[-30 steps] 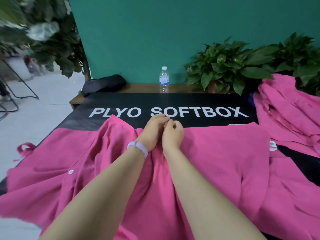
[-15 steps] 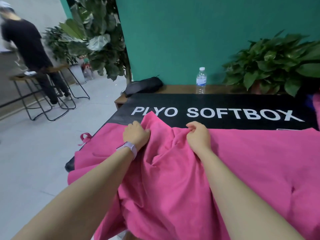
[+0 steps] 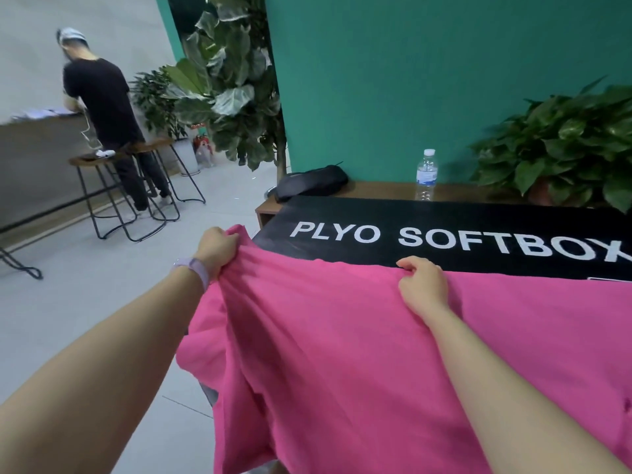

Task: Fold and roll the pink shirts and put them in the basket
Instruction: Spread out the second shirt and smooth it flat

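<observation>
Both grips are clamped on the far edge of the pink shirt point(image 3: 342, 336): left hand point(image 3: 219, 249) bunching the corner off the counter point(image 3: 444, 220), right hand point(image 3: 422, 285) pinching it down. I'd pull the edge taut and level before folding.

— What are the surfaces like?
— The pink shirt point(image 3: 342, 336) is matt woven cloth, soft and creased. Under it lies a black mat point(image 3: 461, 217), matt and slightly grainy, with smooth white lettering.
— And further back?
— A clear glossy plastic water bottle point(image 3: 426, 176) stands on a brown wooden shelf point(image 3: 383, 190). The stools point(image 3: 102, 186) have wooden seats on thin black metal legs.
</observation>
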